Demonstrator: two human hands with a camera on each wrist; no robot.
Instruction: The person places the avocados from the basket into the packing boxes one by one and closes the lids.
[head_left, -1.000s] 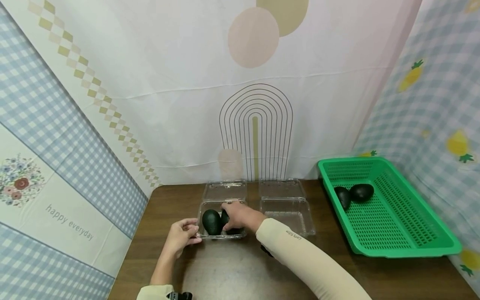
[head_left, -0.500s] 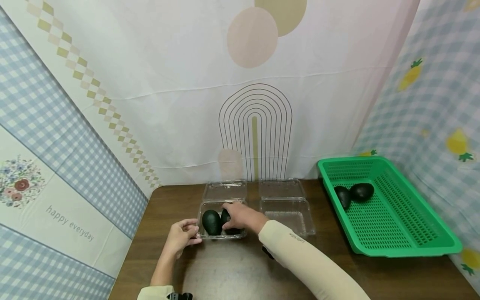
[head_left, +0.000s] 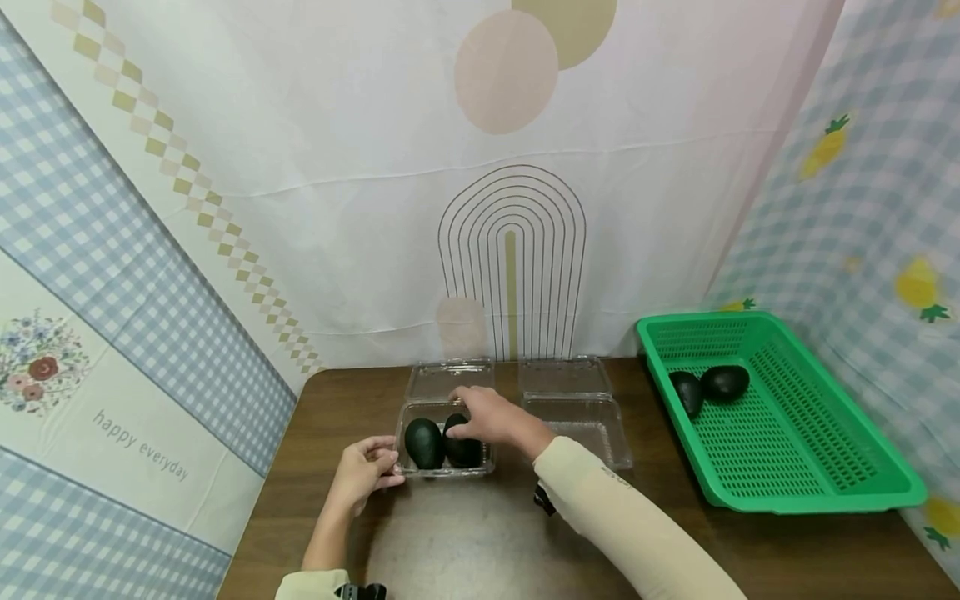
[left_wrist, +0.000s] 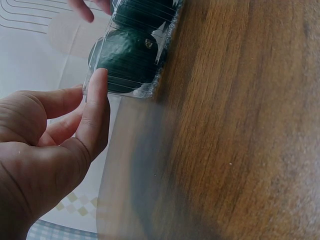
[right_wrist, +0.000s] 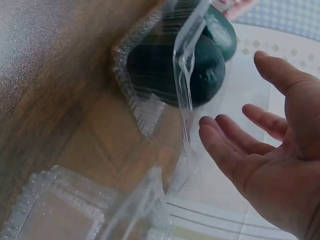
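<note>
Two dark green avocados lie side by side in a clear plastic clamshell box (head_left: pixel 447 473), its lid folded back. My left hand (head_left: pixel 357 473) pinches the box's left rim between thumb and fingers; the left wrist view shows this hand (left_wrist: pixel 65 135) at the corner beside the left avocado (left_wrist: pixel 127 60). Over the box's right half is my right hand (head_left: pixel 495 417), with spread, relaxed fingers. In the right wrist view that hand (right_wrist: pixel 280 145) holds nothing and stands apart from the right avocado (right_wrist: pixel 175 67).
A second clear clamshell box (head_left: pixel 592 433), lid up, stands right of the first. Further right, a green plastic basket (head_left: pixel 780 450) has two dark avocados (head_left: pixel 724 383) at its left. The brown wooden table (head_left: pixel 450 542) ends at a white printed cloth (head_left: pixel 375 275) behind.
My right hand has let go of the right avocado and risen slightly to the right, leaving it in the box. The left hand keeps its place at the rim.
</note>
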